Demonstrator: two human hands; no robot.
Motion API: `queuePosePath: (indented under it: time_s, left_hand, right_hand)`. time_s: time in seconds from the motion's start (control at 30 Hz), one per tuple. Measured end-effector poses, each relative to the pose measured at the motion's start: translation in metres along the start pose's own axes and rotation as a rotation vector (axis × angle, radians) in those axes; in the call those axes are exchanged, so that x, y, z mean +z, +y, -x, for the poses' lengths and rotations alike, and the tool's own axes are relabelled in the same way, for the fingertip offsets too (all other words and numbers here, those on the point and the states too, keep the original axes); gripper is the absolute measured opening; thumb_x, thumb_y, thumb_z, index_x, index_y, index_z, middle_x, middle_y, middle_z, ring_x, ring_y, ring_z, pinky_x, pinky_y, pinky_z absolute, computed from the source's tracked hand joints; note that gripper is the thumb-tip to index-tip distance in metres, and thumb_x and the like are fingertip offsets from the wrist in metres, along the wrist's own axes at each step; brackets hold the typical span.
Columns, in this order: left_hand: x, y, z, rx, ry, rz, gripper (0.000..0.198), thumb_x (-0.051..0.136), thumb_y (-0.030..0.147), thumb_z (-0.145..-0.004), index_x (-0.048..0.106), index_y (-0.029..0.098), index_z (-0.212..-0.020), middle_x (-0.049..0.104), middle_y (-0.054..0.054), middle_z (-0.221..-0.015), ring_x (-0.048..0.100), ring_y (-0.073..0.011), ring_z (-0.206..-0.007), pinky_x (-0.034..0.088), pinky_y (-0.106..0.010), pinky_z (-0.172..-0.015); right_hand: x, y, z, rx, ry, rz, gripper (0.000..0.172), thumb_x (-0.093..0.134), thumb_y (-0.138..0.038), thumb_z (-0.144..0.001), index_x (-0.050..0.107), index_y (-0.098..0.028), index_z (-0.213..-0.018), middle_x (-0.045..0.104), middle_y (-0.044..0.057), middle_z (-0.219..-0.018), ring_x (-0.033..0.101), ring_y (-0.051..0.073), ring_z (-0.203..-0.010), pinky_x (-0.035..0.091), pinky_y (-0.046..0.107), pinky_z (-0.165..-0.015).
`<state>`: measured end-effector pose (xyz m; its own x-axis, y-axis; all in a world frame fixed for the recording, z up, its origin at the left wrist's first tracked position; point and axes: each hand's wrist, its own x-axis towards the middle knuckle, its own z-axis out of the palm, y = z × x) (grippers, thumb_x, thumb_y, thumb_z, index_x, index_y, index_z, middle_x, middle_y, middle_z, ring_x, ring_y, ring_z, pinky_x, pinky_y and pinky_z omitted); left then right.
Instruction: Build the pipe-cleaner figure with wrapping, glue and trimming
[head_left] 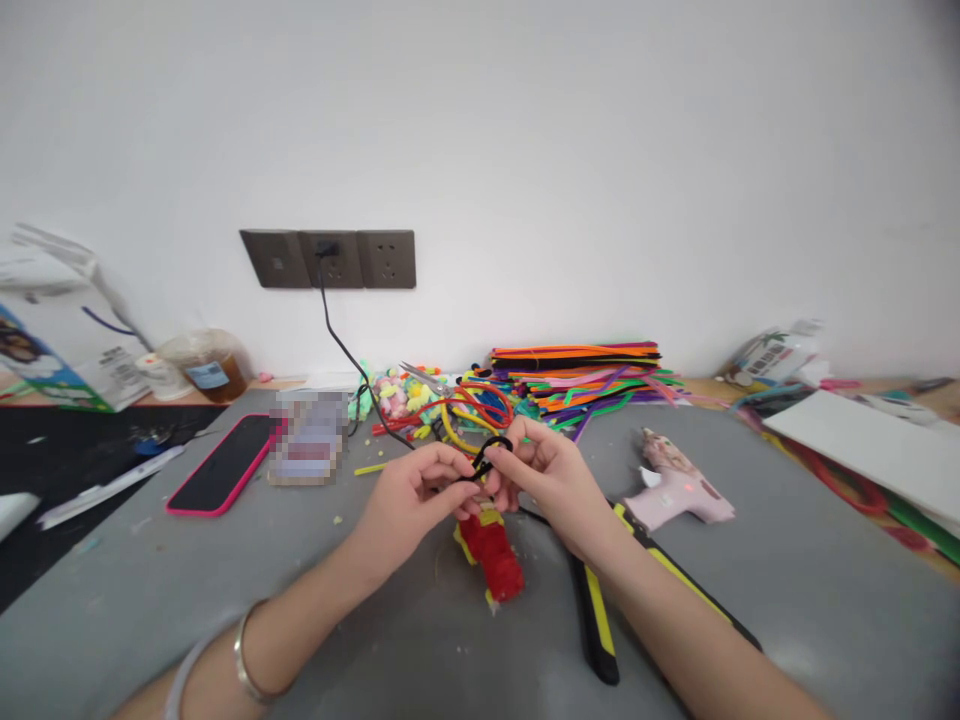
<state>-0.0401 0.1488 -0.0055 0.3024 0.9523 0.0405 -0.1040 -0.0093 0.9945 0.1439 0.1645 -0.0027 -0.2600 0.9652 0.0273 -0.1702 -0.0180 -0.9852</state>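
Both your hands pinch the black pipe cleaner (491, 452) at surface centre: left hand (416, 492) fingers pressed on its lower end, right hand (541, 475) fingers gripping the loop. Red wrapped figure (493, 555) sits just below at 6 o'clock. Keep the twist tight, pinch close to the crossing. Glue gun (679, 490) at 3 o'clock.

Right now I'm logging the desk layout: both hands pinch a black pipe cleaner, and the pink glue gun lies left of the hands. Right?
Not quite. In the head view the pink glue gun lies right of the hands; left hand and right hand do pinch the black pipe cleaner.
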Motion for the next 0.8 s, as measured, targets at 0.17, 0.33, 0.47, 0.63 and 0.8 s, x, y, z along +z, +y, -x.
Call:
queuePosePath:
  time_s: [0.17,0.33,0.47,0.63,0.8]
  left_hand:
    - [-0.003,-0.0003,-0.0013,0.034,0.015,-0.029,0.024,0.079,0.038,-0.082,0.064,0.019,-0.085,0.076,-0.002,-0.074,0.076,-0.0189,-0.07,0.062,-0.029,-0.067]
    - [-0.0038,0.0004,-0.0019,0.054,0.028,-0.043,0.019,0.077,0.032,-0.082,0.065,0.019,-0.087,0.077,-0.003,-0.078,0.076,-0.0171,-0.075,0.06,-0.024,-0.064]
    - [-0.0038,0.0009,-0.0013,0.084,0.06,-0.07,0.018,0.078,0.029,-0.08,0.065,0.018,-0.085,0.075,-0.001,-0.074,0.07,-0.0138,-0.066,0.057,-0.02,-0.055]
    - [-0.0039,0.0003,-0.0009,0.103,0.073,-0.12,0.016,0.076,0.028,-0.081,0.064,0.018,-0.083,0.076,-0.002,-0.076,0.068,-0.0131,-0.064,0.056,-0.02,-0.053]
    - [-0.0053,-0.0023,-0.0009,0.103,0.08,-0.185,0.018,0.073,0.031,-0.084,0.06,0.02,-0.091,0.079,-0.003,-0.076,0.071,-0.0154,-0.064,0.056,-0.021,-0.054]
  right_hand:
    - [-0.0016,-0.0008,0.0006,-0.013,-0.03,0.022,0.053,0.084,-0.059,-0.076,0.045,-0.023,-0.075,0.072,-0.003,-0.058,0.062,0.01,-0.043,0.045,0.02,-0.044]
    - [-0.0005,-0.0017,0.0,-0.032,-0.05,0.001,0.053,0.085,-0.058,-0.076,0.045,-0.023,-0.075,0.072,-0.004,-0.06,0.062,0.01,-0.043,0.049,0.021,-0.046]
    - [0.0004,-0.0006,0.0,-0.057,-0.066,0.0,0.052,0.085,-0.056,-0.077,0.044,-0.024,-0.074,0.074,-0.002,-0.06,0.063,0.01,-0.044,0.052,0.022,-0.047]
    - [0.0014,0.0018,0.0007,-0.101,-0.073,0.048,0.051,0.083,-0.057,-0.079,0.045,-0.024,-0.072,0.073,-0.001,-0.059,0.064,0.011,-0.046,0.053,0.023,-0.048]
    - [0.0031,0.0011,0.0016,-0.112,-0.063,0.067,0.051,0.081,-0.061,-0.079,0.046,-0.024,-0.074,0.071,-0.002,-0.059,0.063,0.011,-0.047,0.051,0.022,-0.048]
